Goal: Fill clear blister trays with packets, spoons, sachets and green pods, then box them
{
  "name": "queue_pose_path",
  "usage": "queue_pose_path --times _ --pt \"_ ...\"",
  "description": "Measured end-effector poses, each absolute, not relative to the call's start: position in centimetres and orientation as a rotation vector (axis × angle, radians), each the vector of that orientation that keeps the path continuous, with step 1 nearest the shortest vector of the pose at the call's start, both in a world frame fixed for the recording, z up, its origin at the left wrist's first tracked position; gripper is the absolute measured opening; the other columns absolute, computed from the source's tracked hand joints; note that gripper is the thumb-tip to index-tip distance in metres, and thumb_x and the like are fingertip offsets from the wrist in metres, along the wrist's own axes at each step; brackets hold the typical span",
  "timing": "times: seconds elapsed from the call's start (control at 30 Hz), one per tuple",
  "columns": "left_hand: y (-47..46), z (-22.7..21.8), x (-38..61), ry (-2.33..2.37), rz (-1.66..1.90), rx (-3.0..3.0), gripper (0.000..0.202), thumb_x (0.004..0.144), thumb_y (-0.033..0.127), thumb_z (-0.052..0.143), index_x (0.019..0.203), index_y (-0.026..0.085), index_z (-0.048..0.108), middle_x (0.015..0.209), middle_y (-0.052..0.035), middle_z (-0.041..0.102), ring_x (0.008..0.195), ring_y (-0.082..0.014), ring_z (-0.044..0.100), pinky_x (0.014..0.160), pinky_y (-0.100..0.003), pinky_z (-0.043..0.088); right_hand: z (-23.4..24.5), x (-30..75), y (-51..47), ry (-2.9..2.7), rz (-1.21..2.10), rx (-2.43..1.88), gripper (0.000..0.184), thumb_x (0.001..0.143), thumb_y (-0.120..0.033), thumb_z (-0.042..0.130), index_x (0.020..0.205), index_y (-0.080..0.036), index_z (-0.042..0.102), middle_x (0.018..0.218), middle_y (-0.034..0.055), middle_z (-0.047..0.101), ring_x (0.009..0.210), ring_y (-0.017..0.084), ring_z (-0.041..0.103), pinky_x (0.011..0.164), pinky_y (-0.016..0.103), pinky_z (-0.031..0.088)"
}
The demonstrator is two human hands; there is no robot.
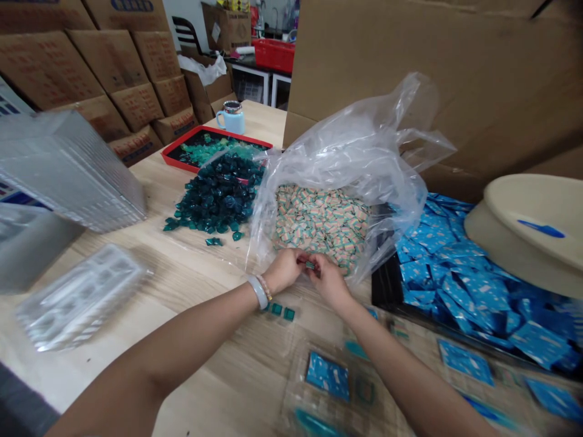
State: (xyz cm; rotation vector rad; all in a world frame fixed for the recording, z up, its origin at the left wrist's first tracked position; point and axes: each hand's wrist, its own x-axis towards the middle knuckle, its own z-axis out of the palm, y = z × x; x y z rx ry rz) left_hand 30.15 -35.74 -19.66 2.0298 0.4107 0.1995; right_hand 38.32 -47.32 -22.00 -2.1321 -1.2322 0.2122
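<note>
My left hand [286,268] and my right hand [327,278] meet at the front edge of a clear plastic bag [387,139]. Their fingertips pinch a small teal-green piece [310,265] between them; its exact kind is hard to make out. Inside the bag lies a heap of small striped pieces [321,221] in peach, green and white. Several square teal pieces [288,313] rest on the table below my left wrist. A clear blister tray [291,388] with a blue packet [328,376] in one compartment lies under my right forearm.
Dark teal pieces [216,194] are piled left of the bag, before a red-rimmed tray [170,159]. A blue mug [234,121] stands behind. Blue sachets [473,291] and a cream basin [492,243] are at right. Stacked clear trays [77,170] stand at left; cardboard [437,79] rises behind.
</note>
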Motion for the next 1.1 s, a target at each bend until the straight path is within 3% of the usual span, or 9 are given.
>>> queue_pose_path --times 0.43,0.57,0.7,0.8,1.1 --pt "-36.7 -18.7 29.2 0.449 0.264 2.170 0.025 0.071 0.007 0.043 0.082 0.012 0.065 0.076 -0.0063 0.066 0.070 -0.0150 0.058 0.068 -0.025 0.044 -21.4 38.2 -47.5 -1.233 0.194 -2.166 0.016 0.065 -0.008 0.046 0.076 -0.018 0.053 0.076 0.0041 0.054 0.074 0.018 0.049 0.066 0.029 0.039" --pt "-36.3 -18.5 29.1 0.292 0.278 2.158 0.036 0.069 0.006 0.047 0.101 0.013 0.061 0.095 -0.0067 0.065 0.080 -0.0152 0.058 0.073 -0.024 0.044 -21.4 38.9 -47.1 -0.893 0.419 -1.887 0.009 0.061 -0.016 0.054 0.069 -0.019 0.050 0.065 -0.0006 0.052 0.061 0.014 0.049 0.059 0.027 0.039" --pt "-36.3 -18.5 29.4 0.258 0.274 2.191 0.029 0.073 0.016 0.052 0.100 0.014 0.060 0.093 -0.0063 0.065 0.082 -0.0170 0.058 0.075 -0.026 0.044 -20.6 39.5 -46.3 -0.498 0.734 -1.642 0.026 0.050 -0.030 0.067 0.059 -0.019 0.046 0.051 -0.0045 0.048 0.047 0.010 0.045 0.049 0.024 0.037" --pt "-36.7 -18.5 29.6 0.372 0.336 2.316 0.036 0.071 0.023 0.057 0.106 0.015 0.056 0.099 -0.0087 0.062 0.091 -0.0197 0.056 0.080 -0.029 0.043 -19.7 39.5 -46.0 -0.311 0.872 -1.566 0.031 0.045 -0.033 0.072 0.057 -0.018 0.047 0.049 -0.0049 0.048 0.044 0.008 0.044 0.046 0.023 0.036" --pt "-36.2 -18.6 29.8 0.254 0.363 2.280 0.032 0.075 0.011 0.049 0.106 0.015 0.058 0.100 -0.0075 0.061 0.094 -0.0170 0.054 0.085 -0.027 0.041 -19.9 40.0 -46.5 -0.290 1.003 -1.504 0.024 0.054 -0.030 0.071 0.062 -0.021 0.051 0.055 0.0008 0.053 0.049 0.014 0.051 0.043 0.028 0.039"
